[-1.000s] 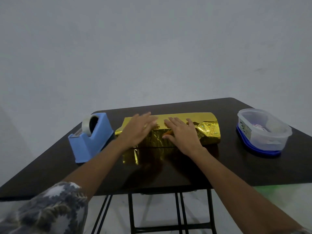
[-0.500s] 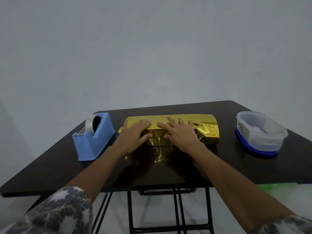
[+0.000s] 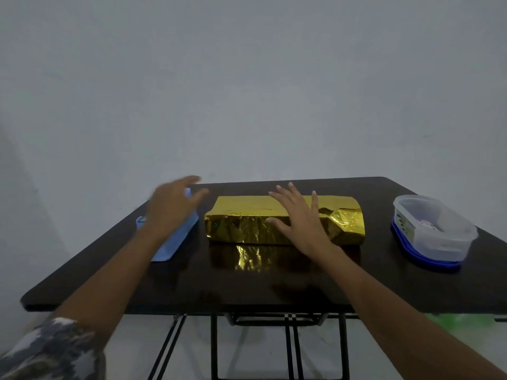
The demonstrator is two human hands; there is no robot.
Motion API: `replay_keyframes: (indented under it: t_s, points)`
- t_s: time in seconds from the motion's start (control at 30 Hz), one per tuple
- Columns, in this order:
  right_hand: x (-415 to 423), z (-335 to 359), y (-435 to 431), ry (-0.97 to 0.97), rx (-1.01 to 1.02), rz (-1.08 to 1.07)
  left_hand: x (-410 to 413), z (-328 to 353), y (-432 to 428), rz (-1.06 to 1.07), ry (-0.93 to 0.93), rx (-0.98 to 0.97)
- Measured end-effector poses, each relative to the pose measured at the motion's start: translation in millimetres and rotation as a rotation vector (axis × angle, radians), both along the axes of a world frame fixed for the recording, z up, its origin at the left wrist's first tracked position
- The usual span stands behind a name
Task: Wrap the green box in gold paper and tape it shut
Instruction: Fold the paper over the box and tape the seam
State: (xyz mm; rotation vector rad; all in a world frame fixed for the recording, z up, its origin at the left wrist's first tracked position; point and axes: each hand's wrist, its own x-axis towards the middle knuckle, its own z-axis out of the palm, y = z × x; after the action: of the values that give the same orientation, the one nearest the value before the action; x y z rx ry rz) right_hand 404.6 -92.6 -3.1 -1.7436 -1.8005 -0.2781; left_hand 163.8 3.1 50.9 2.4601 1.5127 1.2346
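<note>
The box wrapped in gold paper (image 3: 247,223) lies across the middle of the dark table (image 3: 274,281); none of the green box shows. Its right end is crumpled and loosely folded. My right hand (image 3: 300,220) lies flat on top of the package with fingers spread, thumb on the front face. My left hand (image 3: 171,208) hovers, blurred and open, over the blue tape dispenser (image 3: 175,242) to the left of the package, hiding most of it and the tape roll.
A clear plastic container with a blue lid underneath (image 3: 430,231) stands at the table's right side. A grey wall rises behind the table. The table's black metal legs (image 3: 290,349) show below the front edge.
My left hand has left the gold package and swung left over the tape dispenser. My right hand stays pressed on the package, now alone.
</note>
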Motion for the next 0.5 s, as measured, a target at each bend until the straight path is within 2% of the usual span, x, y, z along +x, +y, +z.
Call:
replay_keyframes:
  t_s: [0.07,0.13,0.17,0.23,0.33,0.4,0.5]
  points:
    - [-30,-1,2,0.092,0.062,0.097,-37,9,2,0.213,-0.045,-0.061]
    - [-67,-3,11,0.194,0.062,0.206,-68,9,10,0.36,-0.001,-0.273]
    - [-86,-6,18,0.243,0.045,0.252,-76,7,11,0.364,-0.02,-0.414]
    - [-125,-12,33,0.328,-0.022,0.32,-86,1,12,0.261,-0.188,-0.623]
    - [-176,-17,54,0.441,-0.191,0.382,-86,-3,14,0.172,-0.474,-0.739]
    - [-202,-17,66,0.524,-0.228,0.378,-87,0,19,0.162,-0.518,-0.764]
    - [-219,-14,81,0.724,-0.178,0.285,-86,6,27,0.14,-0.492,-0.857]
